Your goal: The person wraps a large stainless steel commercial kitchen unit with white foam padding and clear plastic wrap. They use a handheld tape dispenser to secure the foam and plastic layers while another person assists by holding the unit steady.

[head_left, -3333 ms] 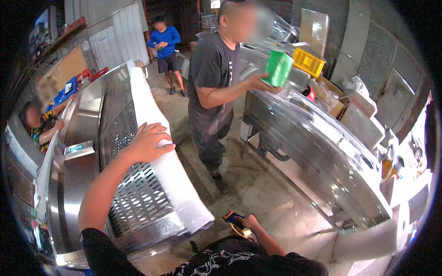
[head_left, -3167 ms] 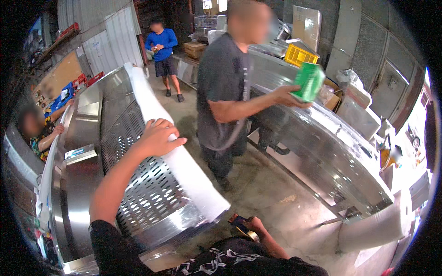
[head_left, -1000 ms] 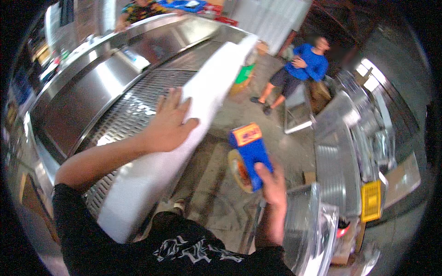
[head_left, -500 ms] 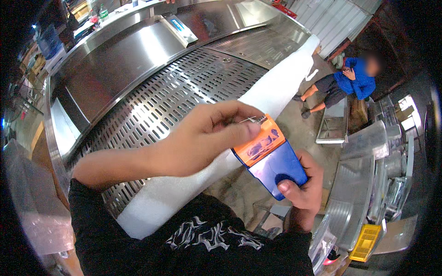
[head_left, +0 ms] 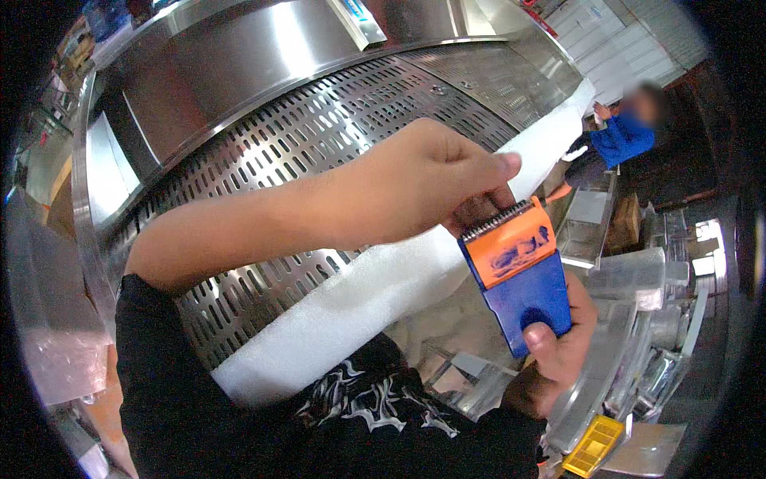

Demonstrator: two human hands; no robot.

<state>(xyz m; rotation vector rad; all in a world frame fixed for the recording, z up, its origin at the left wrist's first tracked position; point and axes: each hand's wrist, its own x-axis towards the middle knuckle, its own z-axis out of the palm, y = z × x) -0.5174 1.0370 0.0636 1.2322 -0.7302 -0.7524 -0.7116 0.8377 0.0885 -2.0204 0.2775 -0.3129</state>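
Head view: your shiny steel unit [head_left: 215, 104] spread widest, and a knock could have scratched its slotted panel [head_left: 319, 132], pierced with rounded holes. Along its near edge lay the white foam strip [head_left: 343, 319], soft and fine-grained, which might have slid off if bumped (I couldn't see what fixed it). Your left hand [head_left: 439, 180] was half curled; whether it pinched any tape I couldn't tell. Your right hand [head_left: 566, 343] firmly gripped the flat, blue-and-orange tape dispenser [head_left: 523, 295], held up by that near edge. A slip could have let its jagged metal teeth [head_left: 499, 221] nick you.
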